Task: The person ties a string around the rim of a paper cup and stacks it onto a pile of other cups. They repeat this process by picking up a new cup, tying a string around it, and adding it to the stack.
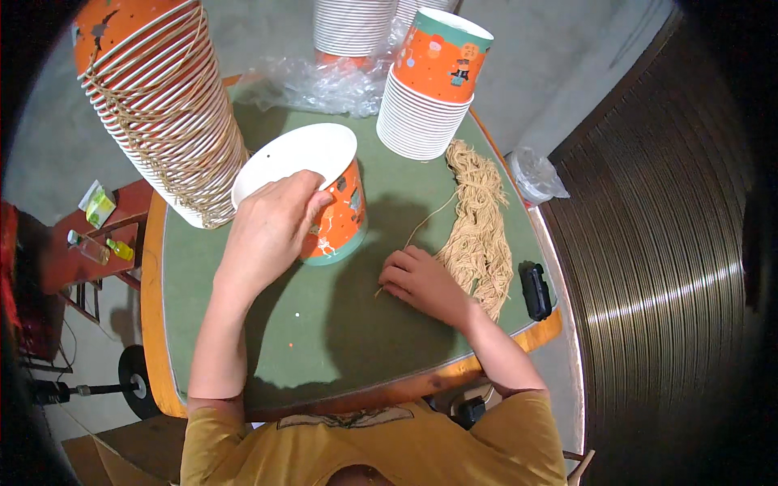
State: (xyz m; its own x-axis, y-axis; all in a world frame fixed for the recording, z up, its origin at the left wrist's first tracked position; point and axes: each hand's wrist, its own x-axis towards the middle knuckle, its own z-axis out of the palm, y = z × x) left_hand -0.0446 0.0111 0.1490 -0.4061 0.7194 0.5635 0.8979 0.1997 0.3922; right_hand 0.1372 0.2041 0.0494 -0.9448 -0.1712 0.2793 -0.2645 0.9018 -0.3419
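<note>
My left hand point(274, 220) grips the near rim of an orange paper bucket point(350, 215), thumb outside and the other fingers reaching over the edge. The bucket tilts slightly, its white mouth facing up and its green base low, over the green tabletop. Right of it, my right hand point(421, 281) has its fingers curled together on a thin strand of twine point(429, 217). That strand runs up to a thick bundle of tan twine point(476, 219) lying just beyond the hand. A short end pokes out at the fingertips.
On the left rises a tall stack of nested buckets point(162, 105) hung with twine loops. Upside-down buckets point(425, 113) stand at the far right, beside crumpled clear plastic point(324, 85). A black case point(536, 292) lies near the table's right edge. A red bench point(97, 243) stands left.
</note>
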